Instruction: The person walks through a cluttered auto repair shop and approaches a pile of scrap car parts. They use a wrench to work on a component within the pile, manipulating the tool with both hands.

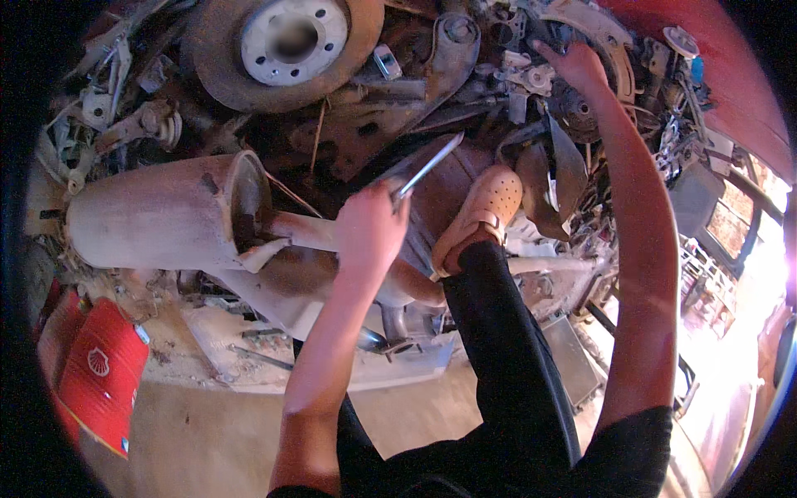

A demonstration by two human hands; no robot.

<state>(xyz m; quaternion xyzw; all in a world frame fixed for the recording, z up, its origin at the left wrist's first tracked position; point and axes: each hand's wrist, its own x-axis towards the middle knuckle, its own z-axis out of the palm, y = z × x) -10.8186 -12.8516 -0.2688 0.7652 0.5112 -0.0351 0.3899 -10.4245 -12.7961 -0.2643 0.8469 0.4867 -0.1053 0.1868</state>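
1. Head view: the left hand point(372, 228) is clenched around a slim metal bar tool point(427, 168), mid-frame above the scrap pile. Shaft slants up and right; holding it near the lower end probably keeps its far tip free.
2. Right hand point(581, 68) reaches out at upper right, fingers partly extended, beside a grey cast bracket point(528, 79). Cannot tell whether it touches or grasps anything; maybe steadying itself or feeling a part.
3. Tan clog point(484, 207) rests on the scrap between the two arms, likely as a brace for leaning over.
4. Brake disc point(270, 73) lies face-up at top, left of a suspension arm point(457, 33).
5. Rusty exhaust canister point(149, 214) lies on its side left of the left hand, its ragged end facing that hand; probably limits room there.
6. Bent dark sheet piece point(548, 187) sits just right of the clog, crowding the space below the right hand.
7. Red carton point(104, 365) at lower left, clear of both hands.
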